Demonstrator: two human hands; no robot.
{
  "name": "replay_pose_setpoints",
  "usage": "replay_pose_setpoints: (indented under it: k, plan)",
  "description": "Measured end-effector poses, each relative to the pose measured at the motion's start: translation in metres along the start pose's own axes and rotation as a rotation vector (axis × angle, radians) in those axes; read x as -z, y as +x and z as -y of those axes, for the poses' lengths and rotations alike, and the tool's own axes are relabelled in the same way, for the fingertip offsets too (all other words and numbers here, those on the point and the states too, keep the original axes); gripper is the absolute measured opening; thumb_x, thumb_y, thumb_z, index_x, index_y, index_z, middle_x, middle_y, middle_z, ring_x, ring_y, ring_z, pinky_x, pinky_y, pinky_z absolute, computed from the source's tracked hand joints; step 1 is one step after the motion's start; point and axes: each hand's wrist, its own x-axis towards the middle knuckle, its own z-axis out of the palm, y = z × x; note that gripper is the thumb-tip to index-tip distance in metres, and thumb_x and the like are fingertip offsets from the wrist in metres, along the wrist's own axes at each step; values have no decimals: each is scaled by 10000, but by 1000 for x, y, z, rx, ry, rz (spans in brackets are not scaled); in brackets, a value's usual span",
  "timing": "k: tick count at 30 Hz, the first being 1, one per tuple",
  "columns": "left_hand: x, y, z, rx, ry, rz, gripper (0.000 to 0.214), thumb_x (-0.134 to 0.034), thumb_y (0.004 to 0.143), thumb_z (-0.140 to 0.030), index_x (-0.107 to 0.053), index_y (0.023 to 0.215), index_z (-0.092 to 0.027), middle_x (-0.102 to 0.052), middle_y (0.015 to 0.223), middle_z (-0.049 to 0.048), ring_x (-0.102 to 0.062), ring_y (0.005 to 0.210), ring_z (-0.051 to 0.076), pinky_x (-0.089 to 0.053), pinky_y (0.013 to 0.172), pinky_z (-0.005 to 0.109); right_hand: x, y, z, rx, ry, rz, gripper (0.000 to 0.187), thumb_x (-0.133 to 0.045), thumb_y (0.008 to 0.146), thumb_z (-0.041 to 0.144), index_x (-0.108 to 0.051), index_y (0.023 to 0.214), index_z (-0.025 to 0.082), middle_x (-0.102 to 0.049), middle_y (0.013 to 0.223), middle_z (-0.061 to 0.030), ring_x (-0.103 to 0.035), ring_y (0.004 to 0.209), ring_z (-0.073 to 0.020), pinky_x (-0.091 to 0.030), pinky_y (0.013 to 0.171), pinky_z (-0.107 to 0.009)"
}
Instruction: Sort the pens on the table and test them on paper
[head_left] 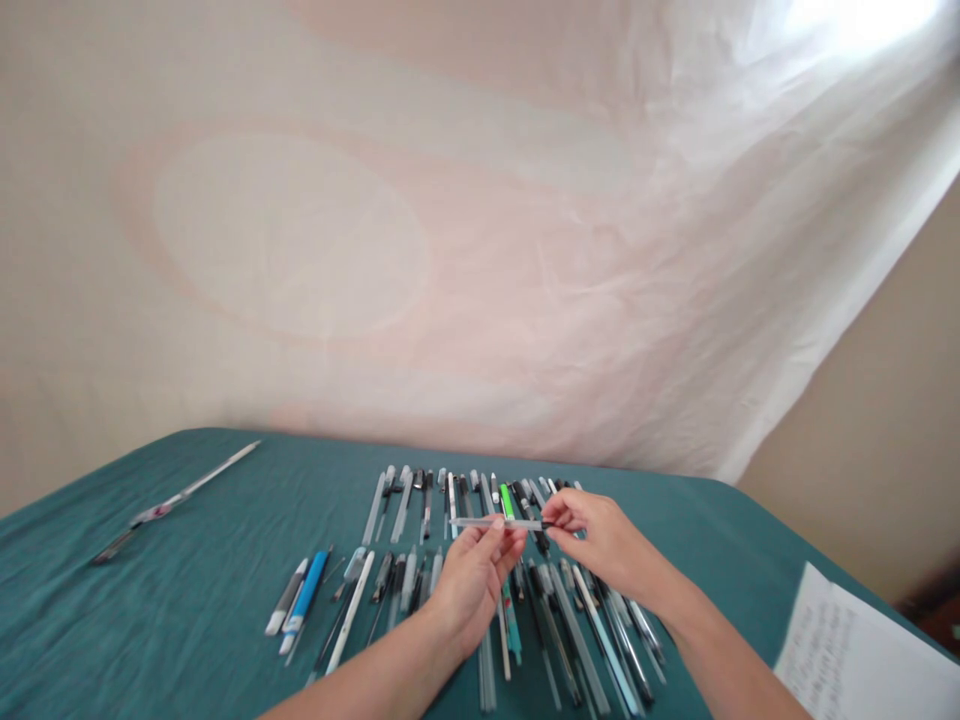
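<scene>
My left hand (472, 585) and my right hand (600, 540) hold a thin clear pen (491, 523) crosswise between them, a little above the table. The left fingers pinch its middle. The right fingertips pinch its right end. Beneath the hands lie two rows of several pens (420, 500) on a teal cloth (187, 610), mostly grey, clear and black. One pen in the far row has a bright green band (507, 500). A blue pen (307, 592) lies in the near row to the left.
A long pale rod-like pen (176, 497) lies alone at the far left of the table. A sheet of paper with handwriting (855, 650) rests at the right edge. A white draped sheet (450, 250) hangs behind the table.
</scene>
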Motion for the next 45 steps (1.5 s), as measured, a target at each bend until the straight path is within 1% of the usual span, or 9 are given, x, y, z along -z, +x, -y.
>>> replay_pose_setpoints:
  k: [12,20,23,26,29,31,35,40,45]
  plan:
    - [2,2,2,-2,2,28,43,-520,808,-87,-549,778,-99,-650,760,85,-636,706,117,-523,715,215,1,-1,2,-17,-18,34,71,-514,765,201,-565,811,180,-628,734,-12,-591,679,-143,-457,631,-249]
    - [-1,0,-1,-1,8,40,46,-529,803,-91,-548,768,-115,-643,744,64,-632,698,112,-520,709,216,-4,-2,0,-89,142,106,160,-427,835,296,-543,870,191,-594,696,2,-581,589,-123,-468,556,-233]
    - [-1,1,-1,4,2,28,41,-540,795,-90,-549,763,-114,-645,735,65,-632,692,115,-521,702,216,-7,-1,-4,-116,205,109,190,-406,846,332,-525,888,191,-587,699,4,-567,556,-109,-463,522,-223]
    - [1,2,-1,-1,9,21,63,-521,807,-87,-547,755,-109,-647,736,73,-629,686,114,-519,703,216,-10,0,-6,-143,299,111,204,-446,824,367,-514,874,181,-584,690,4,-566,557,-106,-473,530,-229]
    - [1,3,-2,-17,16,17,73,-503,816,-82,-543,759,-105,-647,743,82,-628,692,114,-516,701,215,-11,1,-6,-146,387,119,230,-541,767,360,-498,884,167,-600,696,-6,-596,633,-132,-486,577,-254]
    - [1,2,-2,-20,16,24,65,-502,817,-84,-540,769,-107,-647,747,83,-628,697,115,-514,702,216,-11,1,-5,-161,412,103,246,-572,743,350,-490,869,156,-613,699,-20,-606,650,-143,-488,570,-260]
    - [-1,1,-2,-20,13,38,55,-512,815,-101,-539,770,-119,-646,742,73,-627,703,116,-510,710,223,-11,1,-5,-183,392,76,232,-558,753,357,-499,834,147,-617,676,-22,-613,607,-145,-486,513,-252]
    - [0,1,-1,-31,21,41,41,-521,809,-99,-546,779,-115,-648,758,75,-628,714,117,-504,726,222,-12,0,-8,-134,253,60,236,-451,819,370,-522,753,155,-610,681,-15,-613,567,-127,-489,504,-239]
    - [1,3,-1,-49,24,17,57,-496,822,-91,-534,784,-111,-647,762,86,-628,708,115,-506,712,215,-14,1,-8,-122,293,67,186,-546,767,310,-519,867,156,-626,677,-14,-628,628,-143,-509,569,-249]
